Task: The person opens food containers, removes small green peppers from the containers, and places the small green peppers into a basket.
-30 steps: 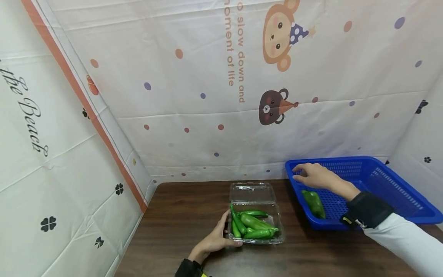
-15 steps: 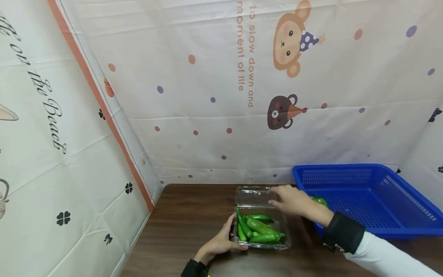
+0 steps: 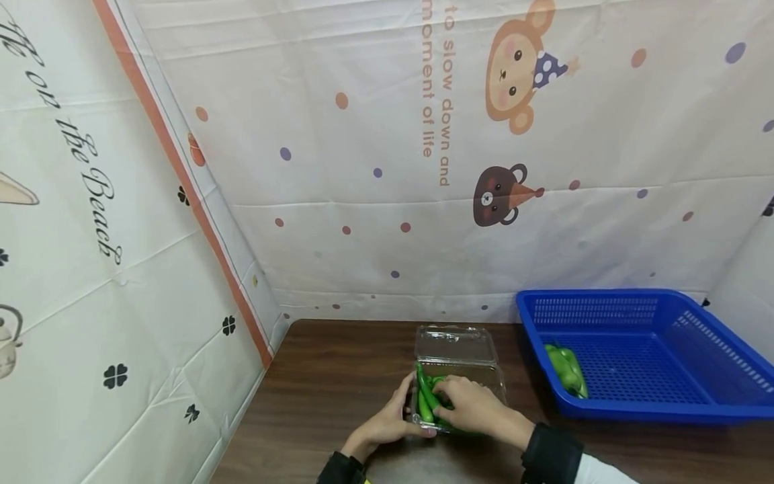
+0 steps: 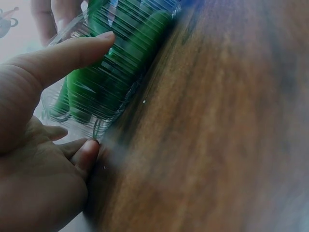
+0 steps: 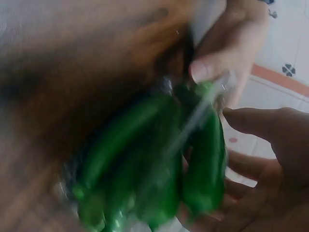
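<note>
Green peppers (image 3: 426,401) lie side by side and overlapping in the base of a clear container (image 3: 478,371), which rests near the middle of the worktop (image 3: 338,376). The container's lid (image 3: 455,345) is folded back on the far side, clear of the base. Both hands are at the container. The left hand (image 3: 387,423) holds the near-left corner, its thumb laid along the ribbed near wall and its fingers at the left side. The right hand (image 3: 478,407) is inside the base, fingers bent downward over the peppers and covering part of them. The right wrist view shows its thumb and fingers spaced apart beside a pepper; blur prevents telling whether a pepper is gripped. A blue basket (image 3: 665,411) with slotted walls stands on the worktop to the right of the container. Pale green basket peppers (image 3: 567,370) lie inside it, beside its left wall. A black wristband (image 3: 550,454) encircles the right wrist. Printed fabric (image 3: 338,154) forms the backdrop behind the worktop.
</note>
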Demonstrator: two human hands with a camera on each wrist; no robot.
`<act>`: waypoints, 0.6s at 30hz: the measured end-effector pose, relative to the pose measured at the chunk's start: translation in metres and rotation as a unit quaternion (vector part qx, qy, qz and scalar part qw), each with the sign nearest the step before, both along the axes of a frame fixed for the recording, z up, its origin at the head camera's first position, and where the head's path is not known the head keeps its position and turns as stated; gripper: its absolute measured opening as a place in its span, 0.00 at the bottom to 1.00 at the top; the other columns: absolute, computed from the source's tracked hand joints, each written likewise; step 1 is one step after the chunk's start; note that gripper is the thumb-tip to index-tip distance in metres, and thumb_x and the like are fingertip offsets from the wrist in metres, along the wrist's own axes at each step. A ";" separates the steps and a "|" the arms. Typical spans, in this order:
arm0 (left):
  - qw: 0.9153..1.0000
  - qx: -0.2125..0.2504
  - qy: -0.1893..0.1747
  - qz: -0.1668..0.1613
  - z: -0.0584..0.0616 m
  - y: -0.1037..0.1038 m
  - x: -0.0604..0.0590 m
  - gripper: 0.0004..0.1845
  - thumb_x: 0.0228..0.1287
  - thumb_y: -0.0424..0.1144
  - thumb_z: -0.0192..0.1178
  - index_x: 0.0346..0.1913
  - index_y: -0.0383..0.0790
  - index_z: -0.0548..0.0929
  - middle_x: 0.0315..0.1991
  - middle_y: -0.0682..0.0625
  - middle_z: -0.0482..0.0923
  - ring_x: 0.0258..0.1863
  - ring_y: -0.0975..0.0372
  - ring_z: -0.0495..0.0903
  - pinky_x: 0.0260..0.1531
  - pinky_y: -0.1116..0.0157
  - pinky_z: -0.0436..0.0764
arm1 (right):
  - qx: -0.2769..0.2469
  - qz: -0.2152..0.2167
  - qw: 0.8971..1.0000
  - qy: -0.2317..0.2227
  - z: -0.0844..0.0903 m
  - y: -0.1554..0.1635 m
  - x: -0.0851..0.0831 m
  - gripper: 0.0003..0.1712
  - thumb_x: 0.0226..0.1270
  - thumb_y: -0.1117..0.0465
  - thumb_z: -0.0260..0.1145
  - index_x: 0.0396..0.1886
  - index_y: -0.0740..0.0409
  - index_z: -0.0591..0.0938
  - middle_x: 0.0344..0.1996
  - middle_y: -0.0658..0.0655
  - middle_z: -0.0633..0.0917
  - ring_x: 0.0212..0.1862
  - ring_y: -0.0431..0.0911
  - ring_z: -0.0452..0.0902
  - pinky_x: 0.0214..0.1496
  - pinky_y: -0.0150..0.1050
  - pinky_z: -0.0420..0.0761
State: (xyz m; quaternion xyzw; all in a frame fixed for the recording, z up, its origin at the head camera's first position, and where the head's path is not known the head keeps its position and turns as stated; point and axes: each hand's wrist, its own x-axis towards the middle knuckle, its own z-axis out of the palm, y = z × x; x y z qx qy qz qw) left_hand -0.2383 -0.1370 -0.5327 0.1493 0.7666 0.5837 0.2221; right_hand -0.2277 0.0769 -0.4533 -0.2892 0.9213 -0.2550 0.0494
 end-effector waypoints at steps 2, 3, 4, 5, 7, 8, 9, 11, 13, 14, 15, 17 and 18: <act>1.000 0.003 0.001 -0.002 0.000 0.000 0.000 0.60 0.57 0.37 0.77 0.82 0.62 0.46 0.75 0.44 0.57 0.61 0.53 0.68 0.64 0.45 0.69 | 0.003 -0.014 0.999 0.032 -0.006 -0.004 0.003 0.16 0.63 0.57 0.75 0.45 0.62 0.86 0.34 0.50 0.84 0.32 0.39 0.76 0.30 0.36 0.77; 1.000 0.003 0.001 -0.003 0.000 0.000 -0.001 0.60 0.57 0.36 0.77 0.82 0.62 0.47 0.75 0.45 0.57 0.61 0.53 0.68 0.63 0.47 0.70 | 0.005 -0.023 0.999 0.047 -0.008 -0.006 0.005 0.16 0.62 0.58 0.76 0.44 0.62 0.86 0.34 0.50 0.84 0.32 0.38 0.75 0.30 0.35 0.76; 1.000 0.004 0.001 -0.003 0.000 0.000 -0.001 0.60 0.57 0.36 0.77 0.82 0.62 0.47 0.75 0.44 0.57 0.60 0.53 0.68 0.61 0.49 0.71 | 0.005 -0.035 0.998 0.060 -0.011 -0.008 0.006 0.15 0.61 0.58 0.76 0.44 0.62 0.86 0.33 0.50 0.84 0.32 0.38 0.75 0.29 0.34 0.75; 1.000 0.005 0.001 -0.004 0.000 0.000 -0.001 0.59 0.57 0.36 0.77 0.82 0.62 0.47 0.74 0.44 0.57 0.60 0.53 0.68 0.60 0.50 0.72 | 0.003 -0.046 0.996 0.070 -0.013 -0.009 0.007 0.15 0.60 0.59 0.77 0.43 0.62 0.86 0.33 0.50 0.85 0.31 0.38 0.76 0.29 0.34 0.76; 1.000 0.006 0.002 -0.006 0.001 0.000 -0.001 0.59 0.58 0.35 0.76 0.82 0.61 0.47 0.74 0.44 0.58 0.59 0.54 0.68 0.60 0.51 0.72 | -0.001 -0.068 0.994 0.085 -0.016 -0.012 0.010 0.16 0.58 0.60 0.78 0.43 0.62 0.86 0.33 0.51 0.86 0.32 0.40 0.78 0.29 0.36 0.78; 1.000 0.006 0.002 -0.007 0.001 -0.001 0.000 0.59 0.58 0.35 0.76 0.82 0.61 0.47 0.74 0.44 0.58 0.59 0.54 0.68 0.60 0.51 0.72 | -0.004 -0.078 0.993 0.088 -0.017 -0.013 0.010 0.16 0.57 0.60 0.78 0.42 0.61 0.86 0.32 0.51 0.86 0.32 0.41 0.79 0.29 0.37 0.79; 1.000 0.006 0.003 -0.008 0.001 -0.001 0.000 0.59 0.58 0.35 0.76 0.82 0.61 0.47 0.74 0.44 0.58 0.59 0.54 0.68 0.60 0.51 0.72 | -0.005 -0.088 0.992 0.088 -0.018 -0.014 0.011 0.16 0.57 0.59 0.79 0.43 0.61 0.86 0.32 0.51 0.86 0.33 0.42 0.80 0.29 0.37 0.79; 1.000 0.005 0.002 -0.009 0.002 -0.001 0.000 0.58 0.59 0.35 0.76 0.82 0.61 0.47 0.74 0.44 0.57 0.59 0.54 0.68 0.60 0.50 0.72 | -0.010 -0.103 0.991 0.087 -0.020 -0.015 0.012 0.18 0.56 0.59 0.79 0.44 0.59 0.86 0.31 0.50 0.86 0.33 0.42 0.80 0.29 0.38 0.79; 1.000 0.003 0.002 -0.007 0.002 -0.001 0.000 0.58 0.58 0.35 0.76 0.82 0.61 0.47 0.74 0.45 0.57 0.60 0.54 0.66 0.60 0.50 0.71 | -0.016 -0.112 0.990 0.083 -0.021 -0.016 0.013 0.19 0.56 0.58 0.80 0.47 0.58 0.86 0.31 0.48 0.86 0.33 0.42 0.80 0.28 0.38 0.78; 1.000 0.001 0.003 -0.005 0.002 -0.001 0.000 0.58 0.58 0.35 0.76 0.82 0.61 0.47 0.74 0.45 0.57 0.60 0.54 0.66 0.59 0.51 0.71 | -0.018 -0.115 0.990 0.082 -0.021 -0.016 0.013 0.20 0.56 0.58 0.80 0.47 0.57 0.86 0.31 0.48 0.86 0.33 0.42 0.79 0.27 0.38 0.77; 1.000 0.000 0.002 -0.004 0.002 -0.001 0.000 0.59 0.58 0.35 0.76 0.82 0.61 0.47 0.74 0.45 0.57 0.60 0.54 0.65 0.59 0.51 0.70 | -0.020 -0.117 0.989 0.084 -0.022 -0.015 0.013 0.21 0.56 0.57 0.80 0.48 0.56 0.86 0.31 0.47 0.86 0.33 0.42 0.79 0.27 0.37 0.76; 1.000 -0.001 0.001 -0.001 0.001 -0.001 0.000 0.59 0.58 0.35 0.76 0.82 0.60 0.47 0.73 0.44 0.58 0.60 0.54 0.65 0.58 0.52 0.70 | -0.024 -0.120 0.989 0.087 -0.024 -0.015 0.014 0.21 0.56 0.57 0.80 0.49 0.55 0.87 0.30 0.46 0.86 0.33 0.41 0.79 0.26 0.37 0.75; 1.000 -0.001 0.000 0.000 0.001 -0.001 0.001 0.59 0.58 0.35 0.76 0.82 0.60 0.47 0.72 0.44 0.59 0.59 0.54 0.65 0.58 0.52 0.70 | -0.024 -0.123 0.988 0.090 -0.026 -0.016 0.014 0.20 0.56 0.57 0.80 0.48 0.55 0.87 0.30 0.46 0.86 0.33 0.41 0.79 0.26 0.36 0.75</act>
